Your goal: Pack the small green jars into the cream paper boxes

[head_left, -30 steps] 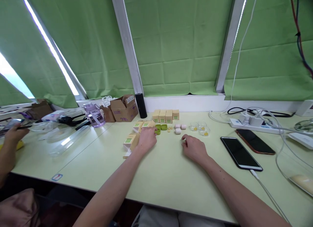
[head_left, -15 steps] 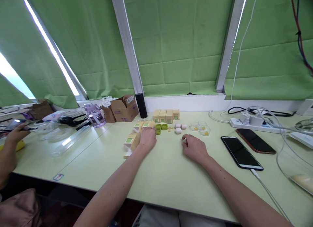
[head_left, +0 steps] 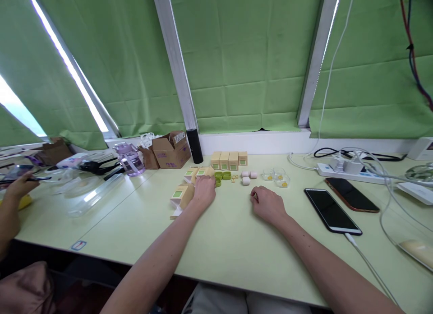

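My left hand [head_left: 204, 191] reaches to a green container [head_left: 218, 182] beside open kraft boxes [head_left: 178, 195]; its fingertips are too small to read. My right hand [head_left: 268, 203] rests on the table with its fingers curled, and nothing shows in them. Two more green containers [head_left: 227, 174] and tiny yellowish pieces [head_left: 233, 179] sit right of my left hand. Beyond my right hand are three pinkish-white cylinders [head_left: 246, 181] and clear round containers [head_left: 282, 182] with yellow bits inside. Several closed kraft boxes [head_left: 224, 161] stand in a row behind.
Two phones [head_left: 333, 211] and a power strip [head_left: 348, 172] with loose cables lie right. A black cylinder [head_left: 195, 146], cardboard box [head_left: 172, 150] and purple bottle [head_left: 129, 159] stand back left. Another person's hand [head_left: 20, 186] is far left.
The view has shifted slightly. My right fingers look a little more curled; my left hand stays by the green container.
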